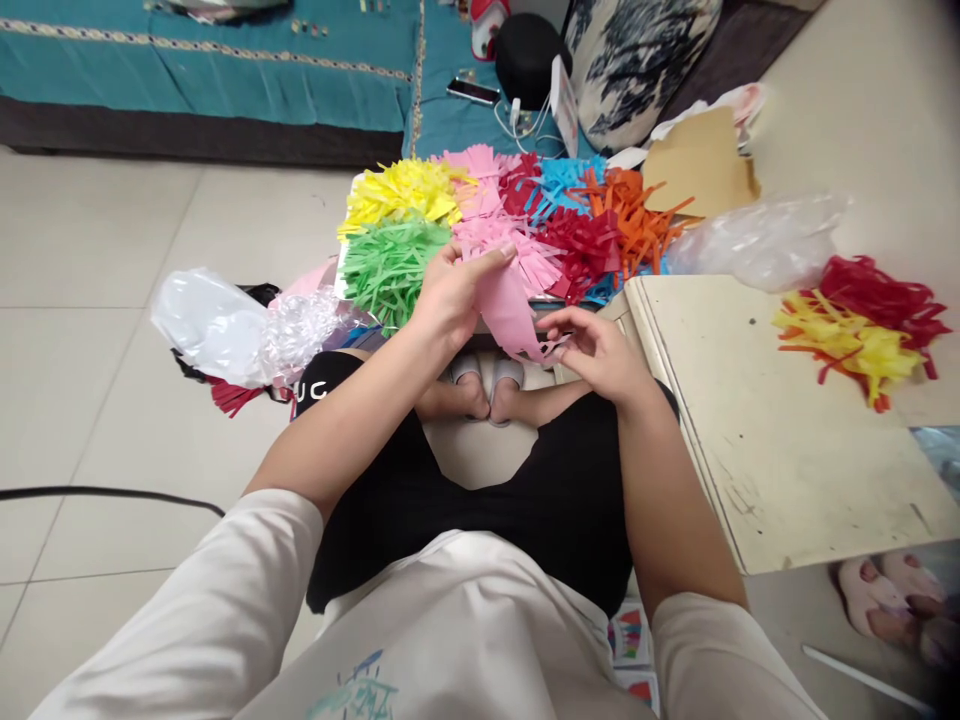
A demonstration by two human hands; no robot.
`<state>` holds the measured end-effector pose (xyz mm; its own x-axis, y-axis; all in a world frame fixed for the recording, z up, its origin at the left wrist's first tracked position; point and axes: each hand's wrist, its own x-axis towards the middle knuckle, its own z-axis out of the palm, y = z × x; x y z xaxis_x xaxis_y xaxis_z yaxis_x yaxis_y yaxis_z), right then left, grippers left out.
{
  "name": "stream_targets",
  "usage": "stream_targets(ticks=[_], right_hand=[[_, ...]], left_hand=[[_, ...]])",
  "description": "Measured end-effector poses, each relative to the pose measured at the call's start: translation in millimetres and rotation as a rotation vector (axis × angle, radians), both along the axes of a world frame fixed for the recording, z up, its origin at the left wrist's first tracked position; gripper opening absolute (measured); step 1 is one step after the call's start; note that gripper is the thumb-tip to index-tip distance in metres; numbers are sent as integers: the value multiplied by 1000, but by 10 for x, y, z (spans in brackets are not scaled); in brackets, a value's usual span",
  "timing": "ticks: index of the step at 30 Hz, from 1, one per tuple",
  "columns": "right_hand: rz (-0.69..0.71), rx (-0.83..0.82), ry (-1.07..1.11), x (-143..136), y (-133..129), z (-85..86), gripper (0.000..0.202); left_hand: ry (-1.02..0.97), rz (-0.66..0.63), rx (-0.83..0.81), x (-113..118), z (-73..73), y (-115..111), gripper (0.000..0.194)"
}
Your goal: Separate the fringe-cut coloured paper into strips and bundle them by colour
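Note:
My left hand (454, 295) is closed, thumb and fingers pinching the upper end of a pink fringed tissue paper piece (508, 308). The paper hangs down and curves toward my right hand (596, 352), which is half curled. Thin strips at its lower end meet the thumb and fingertips there. Just beyond both hands lie fringed paper bunches: green (394, 268), yellow (405, 195), pink (517, 250), dark red (581, 248), blue (566, 183) and orange (630, 215).
At right stands a cream tabletop (757, 420) bearing red and yellow fringed bunches (862, 335). Clear plastic wrapping (757, 240) and brown cardboard (694, 165) lie behind it. Plastic bags (214, 325) sit left of my knee. A black cable (112, 493) crosses the tiled floor.

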<state>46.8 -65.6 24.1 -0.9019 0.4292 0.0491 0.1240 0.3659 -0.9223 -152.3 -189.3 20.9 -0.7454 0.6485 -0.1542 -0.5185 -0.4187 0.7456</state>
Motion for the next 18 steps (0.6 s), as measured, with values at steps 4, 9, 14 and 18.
stream_targets(ticks=[4, 9, 14, 18], right_hand=[[-109, 64, 70, -53, -67, 91, 38], [-166, 16, 40, 66, -91, 225, 49], [-128, -56, -17, 431, -48, 466, 62], [-371, 10, 106, 689, 26, 570, 65]], left_hand=[[-1, -46, 41, 140, 22, 84, 66], [-7, -83, -6, 338, 119, 212, 74], [74, -193, -65, 628, 264, 450, 79], [195, -432, -49, 912, 373, 768, 78]])
